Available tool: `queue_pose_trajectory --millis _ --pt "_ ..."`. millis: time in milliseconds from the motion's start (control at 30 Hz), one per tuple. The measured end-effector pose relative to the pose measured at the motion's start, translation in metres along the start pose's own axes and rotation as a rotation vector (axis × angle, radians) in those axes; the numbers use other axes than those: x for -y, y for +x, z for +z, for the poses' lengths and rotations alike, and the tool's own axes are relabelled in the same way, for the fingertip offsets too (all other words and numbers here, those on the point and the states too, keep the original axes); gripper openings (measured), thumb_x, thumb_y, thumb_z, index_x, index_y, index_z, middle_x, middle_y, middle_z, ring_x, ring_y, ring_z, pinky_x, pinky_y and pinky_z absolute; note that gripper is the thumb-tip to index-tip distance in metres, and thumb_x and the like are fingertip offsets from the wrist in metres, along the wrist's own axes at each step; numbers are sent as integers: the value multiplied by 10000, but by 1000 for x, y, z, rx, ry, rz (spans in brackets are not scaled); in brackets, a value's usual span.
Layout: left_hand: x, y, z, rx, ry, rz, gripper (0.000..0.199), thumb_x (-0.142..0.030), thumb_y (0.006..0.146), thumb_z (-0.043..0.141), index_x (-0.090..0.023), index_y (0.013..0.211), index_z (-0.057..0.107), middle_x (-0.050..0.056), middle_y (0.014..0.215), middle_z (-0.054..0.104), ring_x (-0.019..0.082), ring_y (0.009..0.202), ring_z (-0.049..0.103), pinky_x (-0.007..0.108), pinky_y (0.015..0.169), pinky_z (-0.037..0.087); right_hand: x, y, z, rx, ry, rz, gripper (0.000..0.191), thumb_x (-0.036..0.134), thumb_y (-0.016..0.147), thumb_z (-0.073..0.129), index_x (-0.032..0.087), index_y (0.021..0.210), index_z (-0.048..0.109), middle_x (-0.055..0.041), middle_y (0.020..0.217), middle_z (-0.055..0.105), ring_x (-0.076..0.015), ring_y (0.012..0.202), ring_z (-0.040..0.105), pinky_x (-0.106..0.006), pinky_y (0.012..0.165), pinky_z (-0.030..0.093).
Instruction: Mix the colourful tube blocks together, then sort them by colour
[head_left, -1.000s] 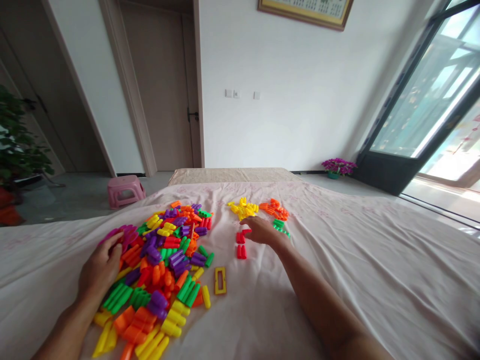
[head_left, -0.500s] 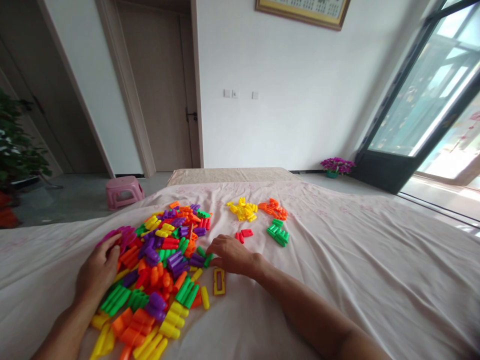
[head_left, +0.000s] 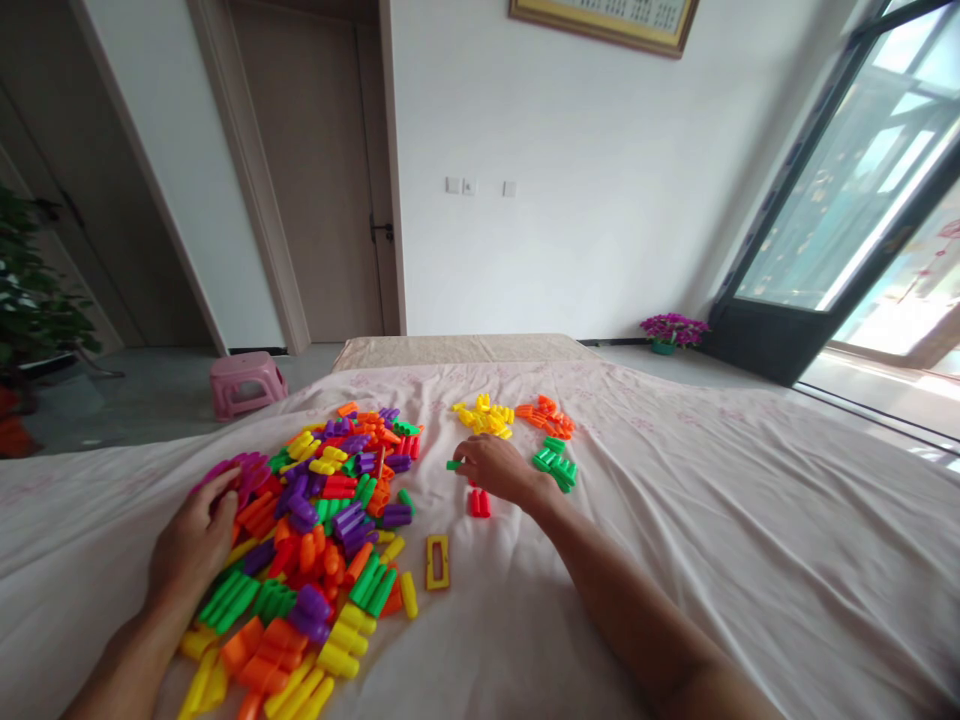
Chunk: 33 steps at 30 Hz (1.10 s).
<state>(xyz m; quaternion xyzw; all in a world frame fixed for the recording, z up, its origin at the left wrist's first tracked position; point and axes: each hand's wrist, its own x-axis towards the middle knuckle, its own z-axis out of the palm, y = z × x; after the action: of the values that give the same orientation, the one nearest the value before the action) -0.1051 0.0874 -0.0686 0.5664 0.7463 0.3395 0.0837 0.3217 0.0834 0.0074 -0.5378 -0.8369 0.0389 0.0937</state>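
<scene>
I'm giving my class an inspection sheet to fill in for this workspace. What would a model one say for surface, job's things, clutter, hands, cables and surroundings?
Surface: pale, wrinkled cloth.
Job's things: mixed pile of coloured plastic pieces; separate yellow group, orange group, green group, red piece.
Clutter: yellow slotted frame beside the pile.
Hands: right hand holds a green piece; left hand is at a magenta piece, grip unclear.
Cables: nothing seen on the cloth.
Surroundings: pink stool, magenta flowers, door.
</scene>
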Motion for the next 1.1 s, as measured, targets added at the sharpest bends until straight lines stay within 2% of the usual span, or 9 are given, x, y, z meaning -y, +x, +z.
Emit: queue_pose_trajectory --millis 133,300,467,667,767,900,1100 --pt "0 0 -1 -1 11 -6 531 -484 973 305 -241 1384 537 91 1442 563 288 1264 555 395 1045 427 -25 -2 -13 60 -114 128 208 254 907 604 227 1051 752 -63 1029 742 -223 981 661 -263 767 430" --pt "3 2 0 -4 -2 6 532 -489 975 297 -237 1375 541 96 1431 572 282 1265 554 389 1046 425 -47 -8 -23 90 -192 191 213 212 891 615 214 1048 758 -80 1030 741 -234 1002 660 -270 779 431" --pt "2 1 0 6 10 -17 546 -506 975 289 -245 1388 534 102 1430 571 304 1254 561 408 1025 436 -60 -16 -32 123 -228 302 221 167 868 637 185 1055 754 -112 1033 738 -239 975 673 -266 740 432" --pt "-1 0 -1 4 0 -18 544 -494 975 297 -231 1385 538 114 1430 569 315 1254 561 423 1027 436 -68 -24 -37 114 -261 389 237 85 873 535 115 934 762 -158 940 743 -244 884 692 -272 681 425" --pt "0 1 -1 3 6 -23 535 -486 975 297 -236 1378 543 110 1439 562 313 1258 560 428 1032 436 -65 -20 -34 81 -235 345 275 99 884 516 158 997 760 -126 989 746 -232 931 686 -268 703 426" --pt "3 2 0 14 25 -35 549 -524 973 277 -270 1387 532 87 1445 559 313 1255 563 427 1024 441 -50 -9 -21 19 -131 196 326 104 891 498 238 1051 749 -56 1036 749 -205 981 670 -263 754 429" --pt "6 3 2 0 10 -17 541 -510 972 287 -265 1387 531 84 1439 565 300 1248 568 409 1017 445 -9 -1 1 0 78 -86 304 80 885 506 197 1046 736 -52 1055 739 -171 980 656 -245 804 443"
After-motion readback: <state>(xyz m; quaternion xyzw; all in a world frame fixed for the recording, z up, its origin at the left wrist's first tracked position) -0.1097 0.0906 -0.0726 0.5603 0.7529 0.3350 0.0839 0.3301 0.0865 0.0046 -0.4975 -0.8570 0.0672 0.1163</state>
